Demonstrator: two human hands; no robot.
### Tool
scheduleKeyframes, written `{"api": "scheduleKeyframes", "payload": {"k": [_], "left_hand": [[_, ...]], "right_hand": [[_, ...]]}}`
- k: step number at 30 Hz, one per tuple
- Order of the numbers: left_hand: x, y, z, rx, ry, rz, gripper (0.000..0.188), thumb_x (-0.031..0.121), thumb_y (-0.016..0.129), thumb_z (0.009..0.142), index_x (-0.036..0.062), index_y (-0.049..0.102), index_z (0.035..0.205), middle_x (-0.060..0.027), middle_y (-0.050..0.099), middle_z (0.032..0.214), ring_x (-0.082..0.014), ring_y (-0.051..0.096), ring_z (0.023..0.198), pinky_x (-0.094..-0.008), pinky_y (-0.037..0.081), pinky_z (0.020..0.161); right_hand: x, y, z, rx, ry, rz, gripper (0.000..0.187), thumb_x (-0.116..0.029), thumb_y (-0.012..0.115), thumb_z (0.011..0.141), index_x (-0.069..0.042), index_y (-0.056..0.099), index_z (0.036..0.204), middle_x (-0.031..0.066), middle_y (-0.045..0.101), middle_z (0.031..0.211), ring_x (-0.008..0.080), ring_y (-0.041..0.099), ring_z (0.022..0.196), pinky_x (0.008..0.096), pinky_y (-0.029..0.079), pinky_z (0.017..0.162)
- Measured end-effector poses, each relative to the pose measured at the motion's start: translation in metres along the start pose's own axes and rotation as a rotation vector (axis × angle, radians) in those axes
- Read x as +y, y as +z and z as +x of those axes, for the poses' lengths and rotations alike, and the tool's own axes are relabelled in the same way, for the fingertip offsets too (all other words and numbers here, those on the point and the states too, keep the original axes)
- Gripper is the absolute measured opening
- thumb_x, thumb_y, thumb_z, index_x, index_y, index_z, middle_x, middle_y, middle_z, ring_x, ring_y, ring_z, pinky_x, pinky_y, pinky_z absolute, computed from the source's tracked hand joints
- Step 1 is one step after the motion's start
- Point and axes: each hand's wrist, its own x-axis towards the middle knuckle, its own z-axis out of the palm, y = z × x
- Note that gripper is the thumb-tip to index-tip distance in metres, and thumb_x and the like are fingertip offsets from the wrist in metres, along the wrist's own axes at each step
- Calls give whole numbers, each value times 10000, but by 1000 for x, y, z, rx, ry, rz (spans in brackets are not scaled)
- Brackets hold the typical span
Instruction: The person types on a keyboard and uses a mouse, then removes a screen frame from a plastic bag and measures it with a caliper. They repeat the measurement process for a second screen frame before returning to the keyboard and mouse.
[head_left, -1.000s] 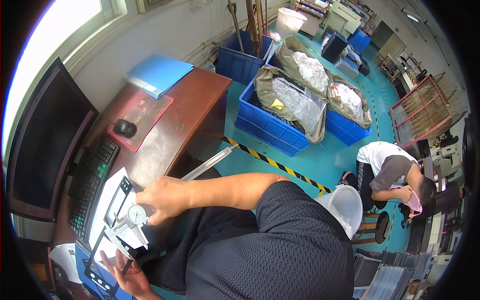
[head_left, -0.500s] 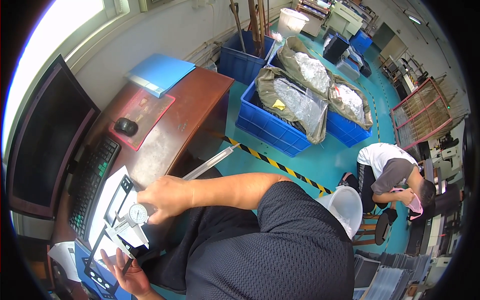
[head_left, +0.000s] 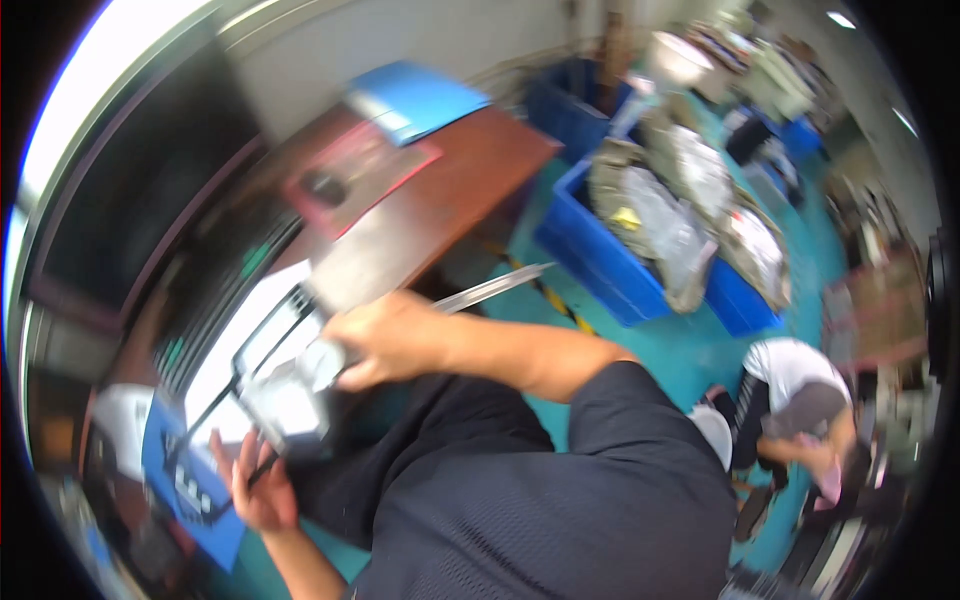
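Note:
In my right hand (head_left: 395,340) is a dial caliper (head_left: 322,365), its beam (head_left: 495,288) sticking out past the wrist and its jaws toward my left hand. The jaws are near a thin black flat frame (head_left: 235,384), but blur hides whether they touch it. My left hand (head_left: 262,492) has its fingers spread around a dark strip, apparently part of that frame. Under the frame lie white paper (head_left: 215,375) and a blue board or folder (head_left: 160,420). At its lower end the frame widens into a plate with light holes (head_left: 193,488).
The brown desk (head_left: 480,180) carries a keyboard, a mouse (head_left: 325,187) on a red-edged mat, a blue folder (head_left: 425,100) and a monitor (head_left: 145,170). Blue crates (head_left: 600,260) with filled sacks stand beyond. A person (head_left: 795,400) bends over at right, beside a white bucket.
The view has swung and blurred, moving the desk and crates rightward in the picture. Both hands keep about the same hold, with the caliper still by the black frame.

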Motion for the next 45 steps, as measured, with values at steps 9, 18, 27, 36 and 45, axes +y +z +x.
{"api": "scheduleKeyframes", "payload": {"k": [9, 18, 27, 36, 45], "left_hand": [[-2, -10, 2, -31, 36, -82, 664, 150, 427, 1038, 155, 153, 1643, -314, 581, 1402, -438, 654, 1211, -544, 559, 1005], [2, -17, 1, 32, 44, -69, 642, 126, 398, 1032, 143, 185, 1638, -330, 586, 1378, -423, 674, 1182, -525, 585, 977], [4, -17, -2, 40, 46, -71, 624, 110, 377, 1034, 129, 199, 1632, -336, 588, 1370, -417, 682, 1168, -500, 601, 961], [6, -20, 1, 37, 56, -79, 622, 100, 383, 1038, 125, 205, 1633, -343, 582, 1375, -418, 673, 1185, -502, 589, 983], [12, -19, -3, 125, -72, -69, 612, 119, 470, 1037, 158, 281, 1619, -256, 625, 1360, -348, 681, 1171, -430, 572, 971]], "right_hand": [[-2, -3, 14, 29, -38, -84, 415, -340, 794, 782, -62, 679, 1068, 145, 730, 916, 319, 720, 827, 423, 580, 743], [-5, 3, 27, -20, -31, -114, 430, -338, 795, 784, -55, 678, 1085, 139, 730, 885, 317, 719, 788, 420, 576, 709], [-8, 7, 32, -62, -31, -92, 431, -337, 808, 784, -52, 679, 1081, 150, 726, 891, 326, 719, 805, 419, 573, 716], [-7, 14, 40, -36, -69, -94, 443, -263, 857, 741, -44, 691, 1088, 124, 718, 877, 289, 710, 752, 383, 566, 683], [-26, 21, 40, -84, 87, 19, 426, -181, 843, 718, -37, 699, 1093, 121, 699, 823, 231, 675, 666, 346, 551, 646]]}}
